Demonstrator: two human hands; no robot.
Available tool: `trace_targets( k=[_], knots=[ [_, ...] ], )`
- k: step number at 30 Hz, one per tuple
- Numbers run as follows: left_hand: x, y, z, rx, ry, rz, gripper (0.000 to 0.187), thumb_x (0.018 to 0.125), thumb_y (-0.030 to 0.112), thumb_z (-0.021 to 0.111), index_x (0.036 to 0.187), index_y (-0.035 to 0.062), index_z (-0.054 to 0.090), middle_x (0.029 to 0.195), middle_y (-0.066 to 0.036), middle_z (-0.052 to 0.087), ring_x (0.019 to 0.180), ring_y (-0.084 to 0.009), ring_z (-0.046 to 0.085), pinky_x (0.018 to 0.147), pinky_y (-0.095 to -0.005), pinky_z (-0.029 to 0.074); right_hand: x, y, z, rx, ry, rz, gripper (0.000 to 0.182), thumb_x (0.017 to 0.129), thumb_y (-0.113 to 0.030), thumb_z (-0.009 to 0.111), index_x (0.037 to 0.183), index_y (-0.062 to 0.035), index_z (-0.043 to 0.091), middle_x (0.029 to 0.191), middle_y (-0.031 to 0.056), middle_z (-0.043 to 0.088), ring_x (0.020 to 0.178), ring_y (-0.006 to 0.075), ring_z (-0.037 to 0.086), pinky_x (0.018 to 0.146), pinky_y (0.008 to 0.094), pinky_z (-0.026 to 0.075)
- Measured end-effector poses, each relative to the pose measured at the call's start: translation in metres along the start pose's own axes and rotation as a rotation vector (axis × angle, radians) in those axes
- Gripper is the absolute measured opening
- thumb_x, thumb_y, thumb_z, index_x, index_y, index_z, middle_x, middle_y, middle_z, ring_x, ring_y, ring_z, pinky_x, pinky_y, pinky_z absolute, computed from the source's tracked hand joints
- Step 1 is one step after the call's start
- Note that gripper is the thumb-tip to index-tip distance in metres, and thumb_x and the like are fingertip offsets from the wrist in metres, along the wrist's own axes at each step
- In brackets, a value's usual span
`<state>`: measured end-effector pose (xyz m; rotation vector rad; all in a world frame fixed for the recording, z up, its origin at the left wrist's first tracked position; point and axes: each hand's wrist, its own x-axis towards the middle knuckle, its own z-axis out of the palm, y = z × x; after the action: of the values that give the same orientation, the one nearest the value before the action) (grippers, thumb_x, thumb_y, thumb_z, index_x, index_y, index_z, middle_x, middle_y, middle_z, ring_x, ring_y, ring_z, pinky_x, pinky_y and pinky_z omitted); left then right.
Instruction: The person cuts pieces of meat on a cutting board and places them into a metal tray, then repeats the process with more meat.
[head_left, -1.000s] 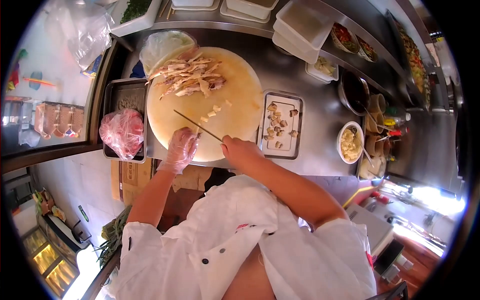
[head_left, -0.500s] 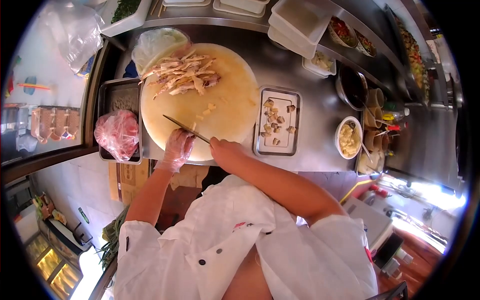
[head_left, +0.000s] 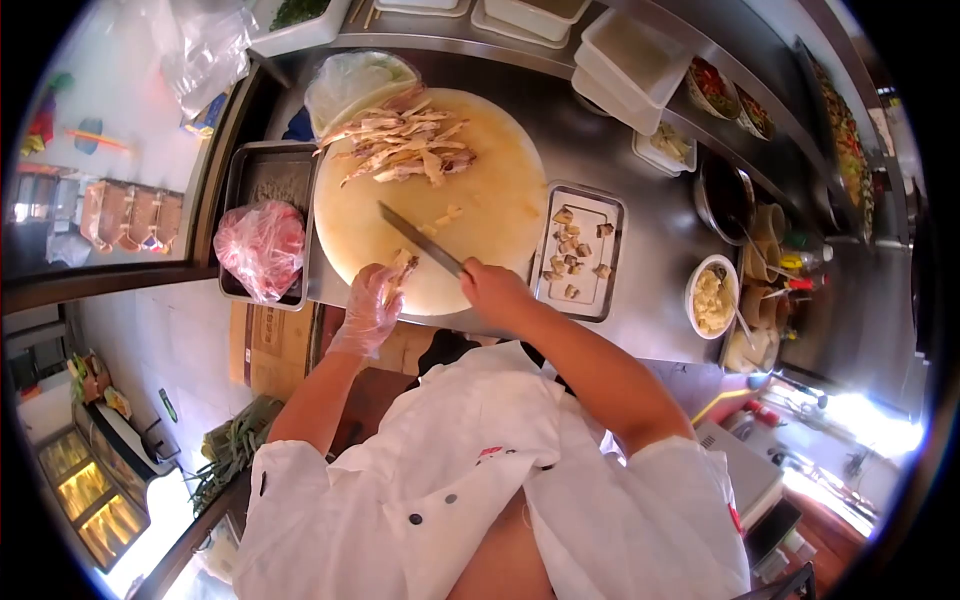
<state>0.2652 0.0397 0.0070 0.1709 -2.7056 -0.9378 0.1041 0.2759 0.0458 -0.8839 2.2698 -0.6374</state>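
Observation:
On a round cutting board (head_left: 500,215) lies a pile of pale shredded meat strips (head_left: 405,145), with a few small cut pieces (head_left: 440,218) below it. My left hand (head_left: 372,305), in a clear plastic glove, is closed on a piece of meat (head_left: 402,268) at the board's near edge. My right hand (head_left: 497,293) is bare and wrapped round the handle of a knife (head_left: 420,238). The blade points up and left over the board, just right of the held piece. Right of the board, a metal tray (head_left: 612,262) holds several small browned cubes.
A dark tray (head_left: 238,190) with a plastic-wrapped pink bundle (head_left: 262,250) stands left of the board. A plastic-lined bowl (head_left: 355,85) touches its upper left. Further right are a bowl of pale paste (head_left: 712,300), a dark pot (head_left: 725,195) and stacked white containers (head_left: 635,60).
The view has shifted, so the board appears further right. The knife blade has moved away from my left hand, and the meat in its fingers now shows more.

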Motion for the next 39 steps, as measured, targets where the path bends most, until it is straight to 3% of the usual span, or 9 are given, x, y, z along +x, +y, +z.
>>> trace_targets(
  k=[9,18,21,27,36,39],
  knots=[
    [0.030,-0.004,0.049,-0.035,0.201,0.013,0.049,0.079,-0.006,0.077,0.123,0.0093,0.062,0.116,-0.017,0.065,0.103,-0.0425,0.067,0.085,-0.0497,0.058,-0.024,-0.001,-0.052,-0.067,0.088,0.109,0.026,0.111,-0.030,0.052,0.111,-0.0050,0.059,0.090,0.0251,0.074,0.084,0.0481,0.073,0.077,0.0596,0.058],
    [0.053,0.001,0.029,0.000,0.142,0.242,0.042,0.080,-0.008,0.074,0.119,0.0046,0.063,0.115,-0.018,0.065,0.103,-0.0424,0.065,0.085,-0.0509,0.057,-0.045,-0.038,-0.029,-0.192,-0.020,0.012,0.029,0.114,-0.034,0.050,0.117,-0.0057,0.054,0.096,0.0187,0.073,0.082,0.0433,0.076,0.073,0.0556,0.062],
    [0.056,-0.002,0.027,-0.041,0.094,0.252,0.043,0.081,-0.007,0.072,0.122,0.0043,0.063,0.113,-0.018,0.064,0.102,-0.0435,0.064,0.084,-0.0523,0.056,-0.046,-0.040,-0.025,-0.203,-0.049,0.034,0.029,0.114,-0.033,0.049,0.116,-0.0047,0.054,0.097,0.0191,0.073,0.083,0.0417,0.077,0.073,0.0529,0.063],
    [0.061,-0.006,0.030,-0.026,0.077,0.233,0.049,0.080,-0.005,0.071,0.127,0.0048,0.063,0.109,-0.019,0.063,0.097,-0.0441,0.062,0.083,-0.0541,0.053,-0.052,-0.055,-0.034,-0.154,-0.078,0.131,0.030,0.115,-0.034,0.049,0.118,-0.0044,0.055,0.103,0.0207,0.074,0.088,0.0455,0.074,0.078,0.0565,0.061],
    [0.059,-0.011,0.042,-0.047,0.063,0.208,0.035,0.078,-0.004,0.072,0.110,0.0027,0.060,0.104,-0.018,0.061,0.094,-0.0432,0.061,0.080,-0.0543,0.051,-0.029,-0.059,-0.029,-0.059,-0.110,0.189,0.028,0.114,-0.031,0.050,0.117,-0.0034,0.054,0.098,0.0250,0.074,0.090,0.0481,0.073,0.078,0.0580,0.059],
    [0.059,-0.012,0.042,-0.057,0.065,0.213,0.035,0.077,-0.005,0.073,0.108,0.0031,0.060,0.103,-0.018,0.061,0.093,-0.0433,0.061,0.080,-0.0533,0.051,-0.003,-0.045,0.004,-0.066,-0.009,0.062,0.027,0.113,-0.030,0.051,0.115,-0.0032,0.054,0.094,0.0251,0.073,0.086,0.0484,0.073,0.078,0.0583,0.059]
  ],
)
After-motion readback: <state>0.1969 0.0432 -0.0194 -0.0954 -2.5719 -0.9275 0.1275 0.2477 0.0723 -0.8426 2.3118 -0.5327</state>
